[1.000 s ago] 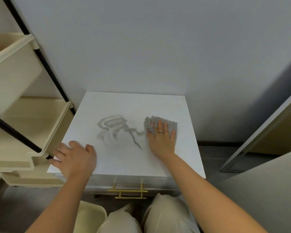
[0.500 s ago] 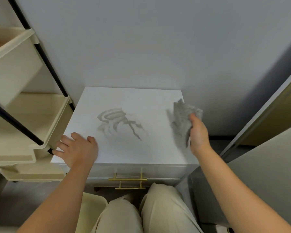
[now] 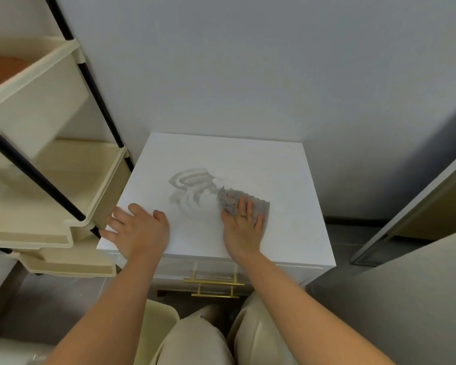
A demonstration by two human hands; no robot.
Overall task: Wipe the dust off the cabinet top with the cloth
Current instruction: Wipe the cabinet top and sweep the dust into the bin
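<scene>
A white cabinet top (image 3: 274, 167) lies below me against the wall. A grey streaky patch of dust (image 3: 190, 185) marks its middle. My right hand (image 3: 241, 227) lies flat on a grey cloth (image 3: 228, 200) and presses it onto the top at the dust's right edge. Most of the cloth is under my fingers. My left hand (image 3: 140, 230) rests palm down, fingers spread, on the front left corner of the top, holding nothing.
A cream shelf rack (image 3: 50, 180) with black posts stands close on the left, touching the cabinet's side. Gold drawer handles (image 3: 213, 288) sit below the front edge, above my knees. A door frame (image 3: 406, 212) and a grey panel stand at the right.
My right hand lifted the cloth off to the right edge of the top, then brought it back down flat next to the dust. The dust's right streak is gone. My left hand stayed put.
</scene>
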